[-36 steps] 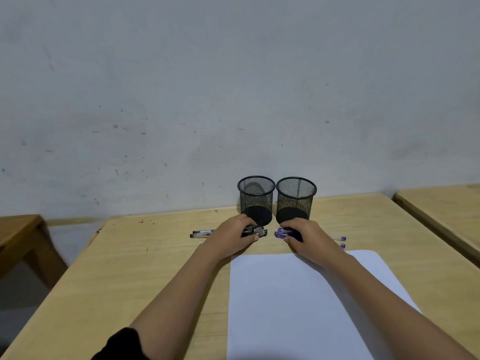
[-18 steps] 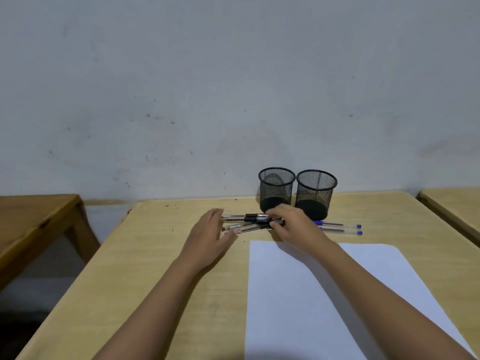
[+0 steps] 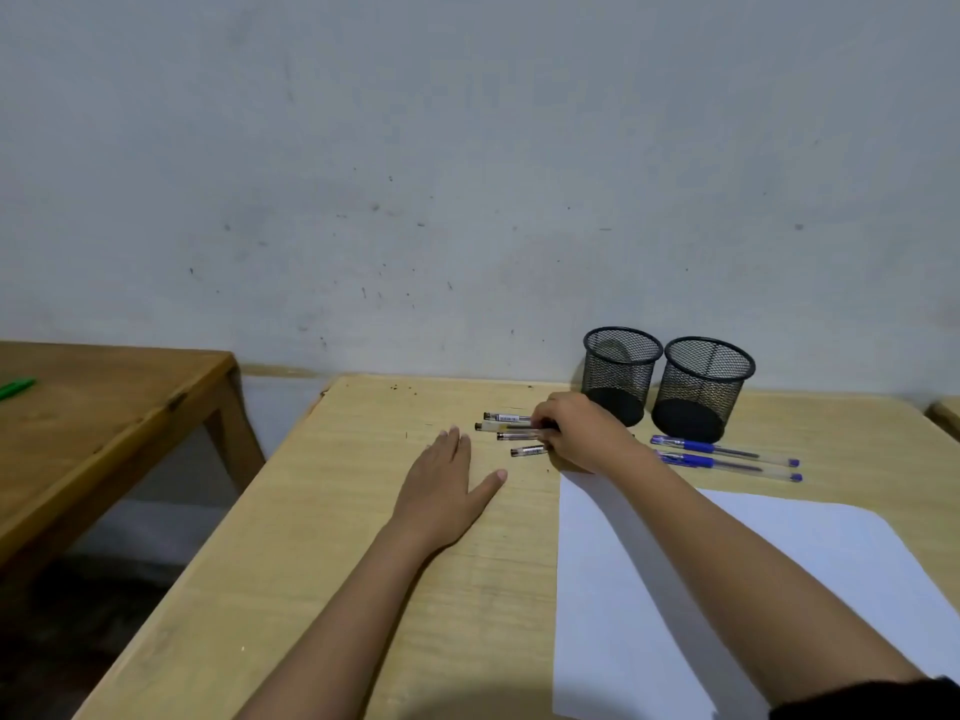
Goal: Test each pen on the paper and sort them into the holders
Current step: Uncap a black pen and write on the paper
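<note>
Several clear pens with black caps (image 3: 506,427) lie side by side on the light wooden table (image 3: 363,563), left of two black mesh holders (image 3: 622,367) (image 3: 702,383). My right hand (image 3: 582,433) covers their right ends with curled fingers; whether it grips one pen I cannot tell. My left hand (image 3: 447,480) lies flat on the table, fingers straight, just left of the pens and apart from them. Two blue pens (image 3: 727,457) lie in front of the right holder. A white sheet of paper (image 3: 779,589) lies under my right forearm.
A darker wooden table (image 3: 104,407) stands to the left across a gap, with a green thing (image 3: 15,388) on it. Another table's corner (image 3: 945,413) shows at the far right. A grey wall rises right behind the holders.
The view has swung left. My left hand drew back from the black-capped pens and flattened on the table. My right hand moved onto the pens' right ends; the pens now lie spread apart.
</note>
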`<state>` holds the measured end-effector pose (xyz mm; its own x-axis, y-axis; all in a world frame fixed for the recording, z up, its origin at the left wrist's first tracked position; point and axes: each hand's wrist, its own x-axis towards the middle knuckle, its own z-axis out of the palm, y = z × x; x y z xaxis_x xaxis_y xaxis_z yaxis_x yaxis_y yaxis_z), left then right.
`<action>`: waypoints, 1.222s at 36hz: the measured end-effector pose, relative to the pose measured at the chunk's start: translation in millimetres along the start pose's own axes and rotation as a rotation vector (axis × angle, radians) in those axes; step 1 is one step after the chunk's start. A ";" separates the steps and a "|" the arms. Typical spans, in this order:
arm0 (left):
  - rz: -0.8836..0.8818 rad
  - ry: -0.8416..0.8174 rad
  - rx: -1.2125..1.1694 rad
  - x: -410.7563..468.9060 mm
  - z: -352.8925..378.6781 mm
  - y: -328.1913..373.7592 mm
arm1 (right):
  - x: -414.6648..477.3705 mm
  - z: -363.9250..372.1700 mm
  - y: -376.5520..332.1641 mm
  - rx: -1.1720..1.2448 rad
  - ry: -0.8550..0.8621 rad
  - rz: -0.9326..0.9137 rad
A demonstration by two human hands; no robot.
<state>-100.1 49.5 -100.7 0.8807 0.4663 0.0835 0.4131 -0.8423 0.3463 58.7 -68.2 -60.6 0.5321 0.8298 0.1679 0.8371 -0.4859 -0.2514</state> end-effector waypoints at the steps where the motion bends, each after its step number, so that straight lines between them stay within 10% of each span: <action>1: 0.000 0.006 -0.005 -0.5 -0.8 0.6 | -0.4 -1.7 -0.4 0.020 0.020 0.010; 9: -0.045 0.027 -0.204 2.6 -12.0 5.6 | -16.8 -36.0 -9.8 0.715 0.385 0.191; 15: -0.048 0.044 -1.180 -4.9 -20.0 41.7 | -49.1 -55.7 -18.5 1.301 0.430 0.262; 32: 0.349 0.213 -0.765 -11.3 -36.7 98.8 | -96.6 -66.6 -14.8 1.582 0.504 0.307; 38: 0.122 0.170 -0.851 -13.7 -53.1 33.5 | -119.3 -97.2 47.1 1.669 0.807 0.398; 44: 0.027 0.134 -0.695 -17.5 -38.7 7.1 | -125.2 -88.9 42.0 1.508 0.709 0.350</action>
<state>-121.5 45.8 -63.5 0.8342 0.5141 0.1994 0.1083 -0.5074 0.8549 38.5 -216.9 -7.4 0.9485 0.2685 0.1680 0.0440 0.4134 -0.9095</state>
